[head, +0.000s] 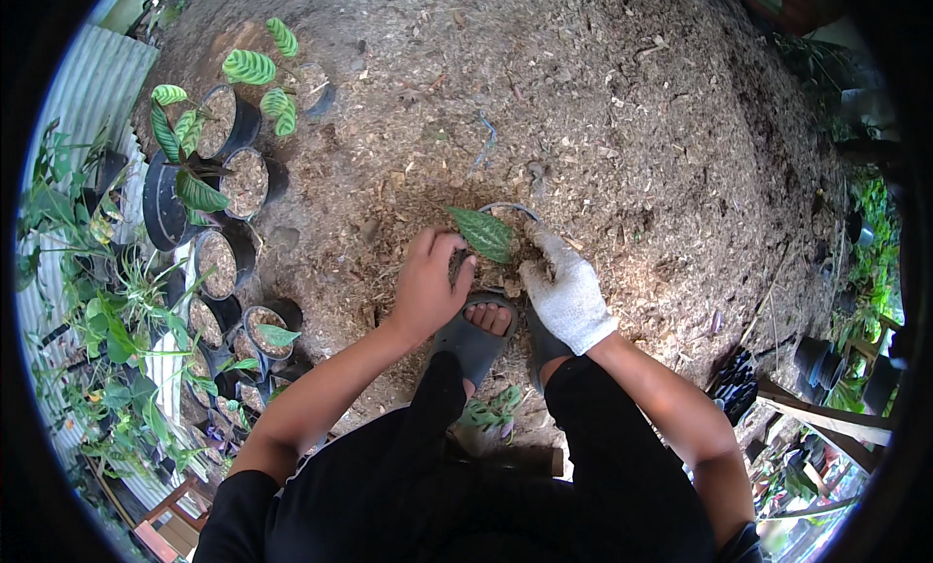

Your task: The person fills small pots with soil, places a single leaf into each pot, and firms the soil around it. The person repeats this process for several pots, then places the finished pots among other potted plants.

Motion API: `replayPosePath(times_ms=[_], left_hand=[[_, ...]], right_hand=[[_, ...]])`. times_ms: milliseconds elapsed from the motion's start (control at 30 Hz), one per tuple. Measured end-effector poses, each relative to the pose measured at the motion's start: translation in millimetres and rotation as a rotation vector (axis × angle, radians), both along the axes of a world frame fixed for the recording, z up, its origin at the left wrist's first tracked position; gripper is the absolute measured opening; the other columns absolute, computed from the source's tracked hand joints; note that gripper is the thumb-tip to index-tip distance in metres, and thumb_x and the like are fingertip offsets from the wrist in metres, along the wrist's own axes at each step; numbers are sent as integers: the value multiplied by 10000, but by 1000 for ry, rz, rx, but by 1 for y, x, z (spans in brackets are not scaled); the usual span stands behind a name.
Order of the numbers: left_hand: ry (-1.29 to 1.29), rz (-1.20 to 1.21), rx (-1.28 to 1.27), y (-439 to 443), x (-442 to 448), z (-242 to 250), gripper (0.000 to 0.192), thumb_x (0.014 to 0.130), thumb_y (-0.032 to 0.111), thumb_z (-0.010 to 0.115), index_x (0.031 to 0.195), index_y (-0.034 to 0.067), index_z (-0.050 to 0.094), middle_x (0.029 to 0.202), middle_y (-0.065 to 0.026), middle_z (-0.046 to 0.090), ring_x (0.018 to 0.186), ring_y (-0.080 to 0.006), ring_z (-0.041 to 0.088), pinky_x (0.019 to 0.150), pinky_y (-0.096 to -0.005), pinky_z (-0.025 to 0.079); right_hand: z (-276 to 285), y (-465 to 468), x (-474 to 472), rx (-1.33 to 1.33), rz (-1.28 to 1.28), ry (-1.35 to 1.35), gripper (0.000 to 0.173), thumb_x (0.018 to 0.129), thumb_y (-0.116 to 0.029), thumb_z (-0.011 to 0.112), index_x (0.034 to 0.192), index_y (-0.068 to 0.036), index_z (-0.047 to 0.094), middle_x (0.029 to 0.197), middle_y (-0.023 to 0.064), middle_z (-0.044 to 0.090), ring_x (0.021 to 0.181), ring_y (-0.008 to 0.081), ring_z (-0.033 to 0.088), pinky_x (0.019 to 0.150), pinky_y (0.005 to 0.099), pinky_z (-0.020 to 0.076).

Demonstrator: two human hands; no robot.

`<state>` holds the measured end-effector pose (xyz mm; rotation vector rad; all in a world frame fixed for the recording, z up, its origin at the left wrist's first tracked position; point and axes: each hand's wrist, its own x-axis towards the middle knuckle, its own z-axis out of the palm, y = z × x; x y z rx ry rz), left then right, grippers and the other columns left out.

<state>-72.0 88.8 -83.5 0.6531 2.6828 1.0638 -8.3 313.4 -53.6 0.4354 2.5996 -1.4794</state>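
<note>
My bare left hand [430,286] is curled beside a small pot, with dark potting mix [457,265] between its thumb and fingers. A single dark green leaf with pale mottling [485,235] rises over the pot, whose grey rim [510,207] shows at the far side. My right hand [568,297], in a whitish knit glove, is at the pot's right side. Soil clings to the glove's fingertips, which reach into the brown mix; whether they grip anything is hidden. Most of the pot is covered by the leaf and hands.
Wood-chip-strewn soil [656,162] spreads ahead. Black pots of mix [248,184], some with striped-leaf plants [249,67], line the left beside corrugated sheeting [95,82]. My sandalled foot [474,337] is just below the pot. A leafy plant [496,410] lies between my legs. Black pots [820,362] stand right.
</note>
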Motion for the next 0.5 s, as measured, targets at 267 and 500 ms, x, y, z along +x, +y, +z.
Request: replayPosePath(times_ms=[267,500], left_hand=[[221,-270,-228,-2,4,-12,344,1019,273,708,1295,71,738,1608,-308,436,1493,-505,396,1210,-627,322],[195,-227,-245,2,2,-17,349,1036,331,692,1295,104,747,1653,-350,371,1527,-530,343,1229,-648,281]], right_hand=[[-4,32,-17,120,-289,126,353,978,-154,737,1283,20,702,1044,198,732,929,305,726,867,392,579],[0,27,3,515,341,124,602,962,-388,737,1463,-68,643,1628,308,458,1467,562,450,1220,596,397]])
